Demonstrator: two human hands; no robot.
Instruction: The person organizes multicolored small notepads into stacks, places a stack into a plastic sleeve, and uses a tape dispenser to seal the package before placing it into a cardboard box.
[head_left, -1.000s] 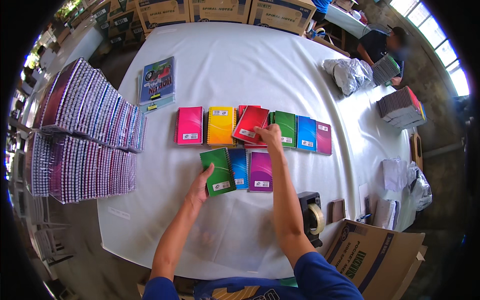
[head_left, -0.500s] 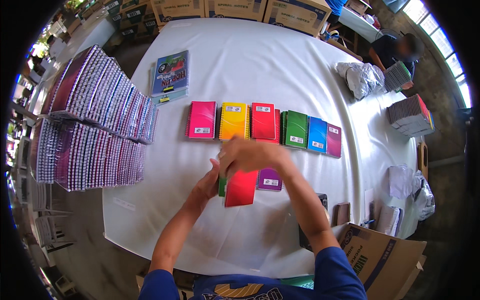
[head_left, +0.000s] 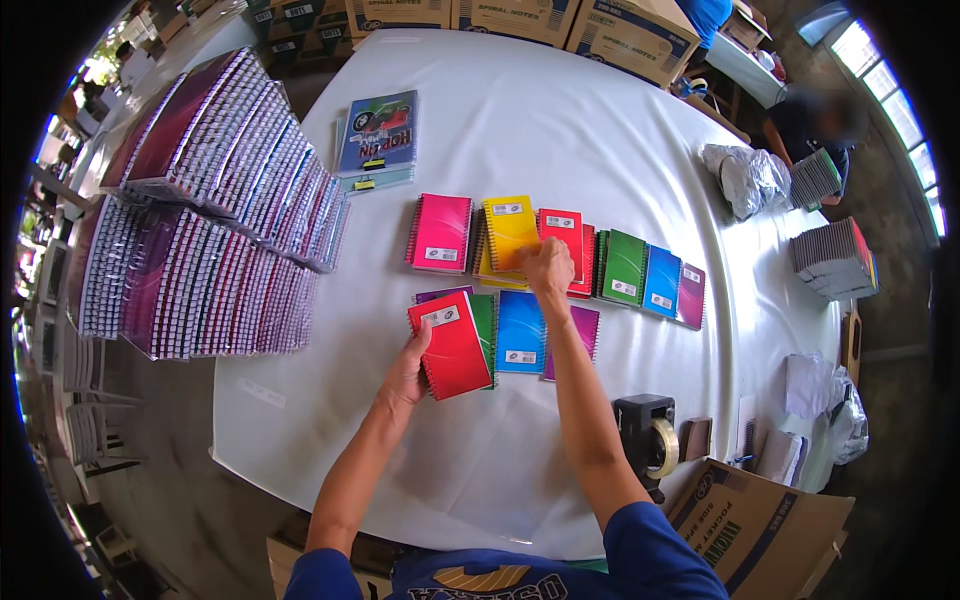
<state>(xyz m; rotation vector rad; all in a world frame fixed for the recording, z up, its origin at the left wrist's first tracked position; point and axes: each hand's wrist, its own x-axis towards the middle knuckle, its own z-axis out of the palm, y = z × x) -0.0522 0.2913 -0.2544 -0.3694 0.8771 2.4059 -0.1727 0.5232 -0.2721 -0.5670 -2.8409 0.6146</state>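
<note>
A small red spiral notebook is in my left hand, the thumb lying on its cover. Behind it show the edges of a green notebook and a purple one; whether these are held too I cannot tell. My right hand reaches across to the back row, fingers closed at the lower right corner of a yellow notebook. That notebook sits askew over another yellow one. Beside the right hand lies a red notebook, partly covered. Below the right hand, a blue notebook and a purple notebook lie partly overlapping.
The back row also has pink, green, blue and maroon notebooks. Tall stacks of spiral notebooks stand at left. A tape dispenser and an open carton are at lower right. Another person is at far right.
My right hand has moved from over the red notebook in my left hand to the yellow notebook in the back row. The yellow notebook now sits askew. The view has shifted slightly.
</note>
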